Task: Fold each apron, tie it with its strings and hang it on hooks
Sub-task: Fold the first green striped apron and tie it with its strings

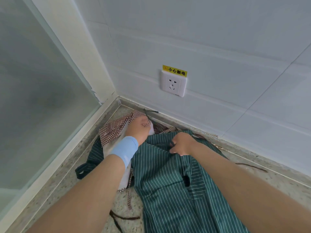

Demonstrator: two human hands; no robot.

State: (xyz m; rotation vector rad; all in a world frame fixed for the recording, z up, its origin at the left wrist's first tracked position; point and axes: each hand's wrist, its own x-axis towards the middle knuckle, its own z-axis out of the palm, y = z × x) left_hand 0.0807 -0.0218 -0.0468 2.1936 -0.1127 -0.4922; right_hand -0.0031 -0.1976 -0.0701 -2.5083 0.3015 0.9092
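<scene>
A green apron with thin white stripes [168, 182] lies spread on the speckled counter [70, 167] in the corner. My right hand [182, 143] pinches a fold of it near its far edge. Beside it on the left lies a red-and-white checked apron [114, 128] with a white underside. My left hand [138, 128], with a blue wristband, grips that checked cloth at its far end. A dark green string [150, 112] runs from my left hand toward the wall. A checked string [129, 197] trails toward me.
A white tiled wall stands behind, with a power socket [173, 84] under a yellow warning label [175, 70]. A frosted glass panel [37, 98] closes the left side. Dark brown strings [117, 219] lie on the counter near me and another [250, 166] at the right.
</scene>
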